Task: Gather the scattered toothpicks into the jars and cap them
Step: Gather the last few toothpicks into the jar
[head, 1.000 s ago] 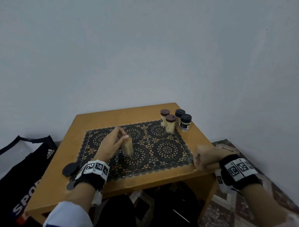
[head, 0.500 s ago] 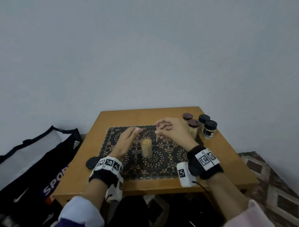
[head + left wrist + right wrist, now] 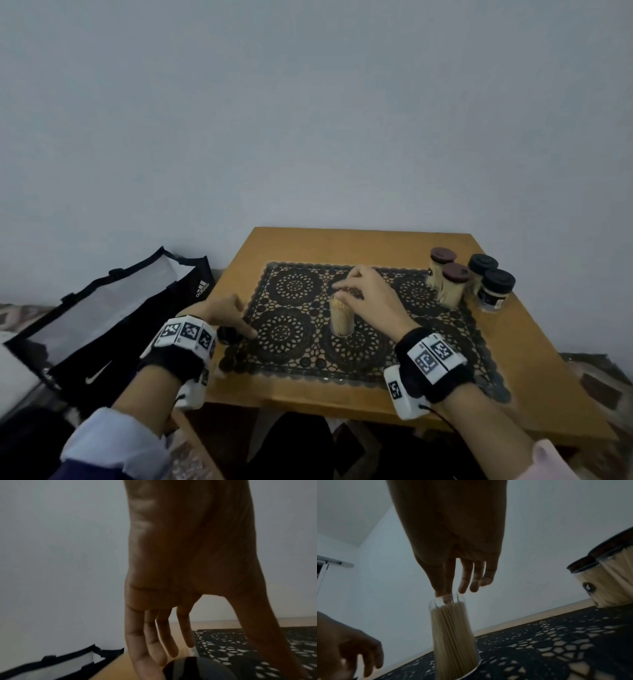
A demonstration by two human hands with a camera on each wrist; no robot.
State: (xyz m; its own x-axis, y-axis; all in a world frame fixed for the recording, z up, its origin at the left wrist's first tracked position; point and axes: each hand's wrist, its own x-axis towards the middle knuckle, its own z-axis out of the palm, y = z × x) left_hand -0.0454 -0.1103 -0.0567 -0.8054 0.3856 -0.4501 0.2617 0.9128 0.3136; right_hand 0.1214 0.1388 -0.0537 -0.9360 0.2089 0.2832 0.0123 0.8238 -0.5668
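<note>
An open clear jar (image 3: 341,318) packed with toothpicks stands upright in the middle of the black lace mat (image 3: 291,346). My right hand (image 3: 346,288) hovers over its mouth. In the right wrist view the right hand (image 3: 447,595) has thumb and forefinger pinched together, dipping into the jar (image 3: 453,635); the toothpick they hold blends into the bundle. The jar's black lid (image 3: 228,335) lies at the mat's left edge. My left hand (image 3: 226,315) reaches down over it with straight, spread fingers (image 3: 150,642) beside the lid (image 3: 197,669).
Two brown-capped jars (image 3: 454,286) and two black-capped jars (image 3: 495,291) full of toothpicks stand at the back right of the wooden table (image 3: 531,359). A black sports bag (image 3: 113,318) lies on the floor to the left. A plain wall is behind.
My right hand has come from the table's right edge to the jar and lowered a toothpick to its mouth. My left hand has left the jar and moved left to the lid.
</note>
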